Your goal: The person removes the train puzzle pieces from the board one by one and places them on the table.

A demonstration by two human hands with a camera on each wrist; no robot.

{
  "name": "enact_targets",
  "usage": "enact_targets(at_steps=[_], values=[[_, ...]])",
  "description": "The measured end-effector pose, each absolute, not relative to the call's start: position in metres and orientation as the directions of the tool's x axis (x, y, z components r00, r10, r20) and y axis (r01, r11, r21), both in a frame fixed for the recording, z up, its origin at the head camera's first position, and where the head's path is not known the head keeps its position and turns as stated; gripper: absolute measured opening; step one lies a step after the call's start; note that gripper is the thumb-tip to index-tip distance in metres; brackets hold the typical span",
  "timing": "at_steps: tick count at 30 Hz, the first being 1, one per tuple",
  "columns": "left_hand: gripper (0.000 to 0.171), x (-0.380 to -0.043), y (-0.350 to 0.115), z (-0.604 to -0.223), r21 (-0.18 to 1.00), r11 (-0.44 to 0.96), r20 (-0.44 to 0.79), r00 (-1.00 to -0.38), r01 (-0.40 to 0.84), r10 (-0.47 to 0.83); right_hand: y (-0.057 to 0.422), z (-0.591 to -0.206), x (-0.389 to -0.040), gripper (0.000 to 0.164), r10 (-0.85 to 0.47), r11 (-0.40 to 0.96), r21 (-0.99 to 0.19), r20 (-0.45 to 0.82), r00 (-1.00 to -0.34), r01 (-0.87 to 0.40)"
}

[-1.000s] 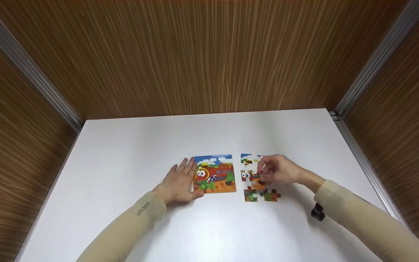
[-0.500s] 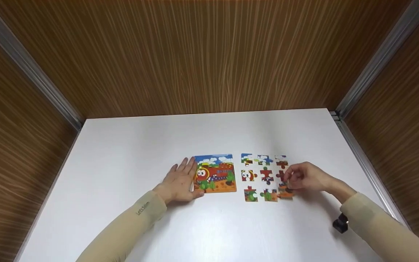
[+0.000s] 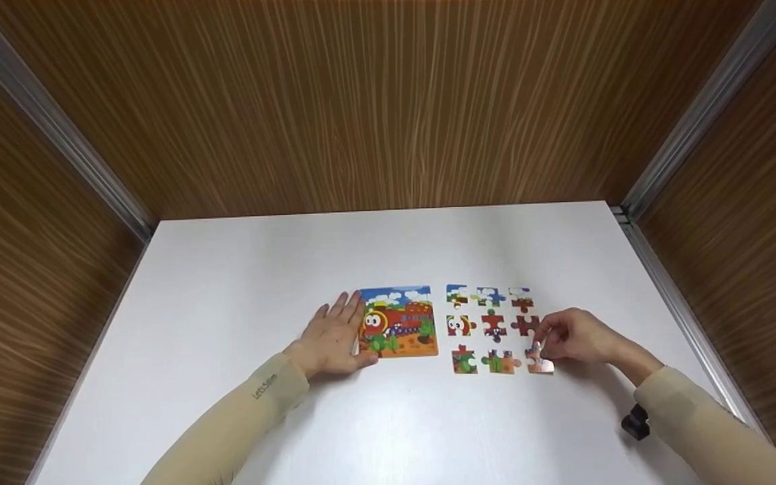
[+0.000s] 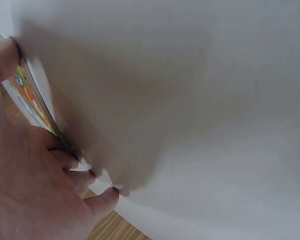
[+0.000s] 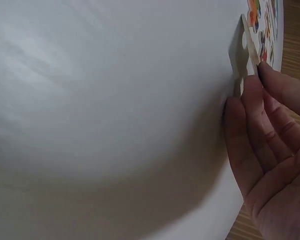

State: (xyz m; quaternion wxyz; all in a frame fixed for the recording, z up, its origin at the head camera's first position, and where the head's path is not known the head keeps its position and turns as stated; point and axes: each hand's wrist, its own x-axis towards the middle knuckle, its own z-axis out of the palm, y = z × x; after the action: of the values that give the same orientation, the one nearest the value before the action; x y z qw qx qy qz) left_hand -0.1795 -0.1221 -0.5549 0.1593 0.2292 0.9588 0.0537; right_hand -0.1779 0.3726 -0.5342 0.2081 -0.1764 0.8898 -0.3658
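My left hand [image 3: 331,340] lies flat with spread fingers along the left edge of a train picture board [image 3: 401,323]. In the left wrist view its thumb [image 4: 6,59] touches the board's edge. My right hand [image 3: 576,335] pinches a puzzle piece [image 3: 540,364] at the lower right of the loose pieces. The right wrist view shows this puzzle piece [image 5: 251,42] tilted, with one edge raised off the white surface, between thumb and fingers. Beside it, the other pieces stand in rows with gaps between them, among them one with the train's eyes [image 3: 459,326].
The white tabletop [image 3: 388,417] is bounded by a wood-grain panel [image 3: 388,108] at the back and further panels on both sides. A small black device [image 3: 636,423] hangs below my right wrist.
My right hand has moved right from the middle pieces to the lower right one, which now sits farther right and tilted, its surface catching the light. The left hand has stayed still.
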Motion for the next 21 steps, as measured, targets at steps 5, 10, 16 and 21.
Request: enact_targets(at_steps=[5,10,16,21], values=[[0.117,-0.178,-0.122,-0.555,0.175,0.893,-0.28,-0.849,0.415,0.449,0.366,-0.533,-0.177,0.014,-0.421,0.731,-0.662,-0.248,-0.872,-0.165],[0.116,-0.179,-0.121,-0.552,0.169,0.897,-0.29,-0.849,0.409,0.442,0.358,-0.53,-0.175,0.013,-0.385,0.775,-0.608,-0.243,-0.89,-0.169],[0.119,-0.18,-0.119,-0.55,0.214,0.898,-0.288,-0.854,0.385,0.434,0.351,-0.528,-0.174,0.014,-0.362,0.838,-0.502,-0.22,-0.906,-0.213],[0.121,-0.182,-0.119,-0.549,0.268,0.895,-0.282,-0.859,0.356,0.427,0.346,-0.525,-0.173,0.013,-0.36,0.876,-0.412,-0.213,-0.908,-0.25]])
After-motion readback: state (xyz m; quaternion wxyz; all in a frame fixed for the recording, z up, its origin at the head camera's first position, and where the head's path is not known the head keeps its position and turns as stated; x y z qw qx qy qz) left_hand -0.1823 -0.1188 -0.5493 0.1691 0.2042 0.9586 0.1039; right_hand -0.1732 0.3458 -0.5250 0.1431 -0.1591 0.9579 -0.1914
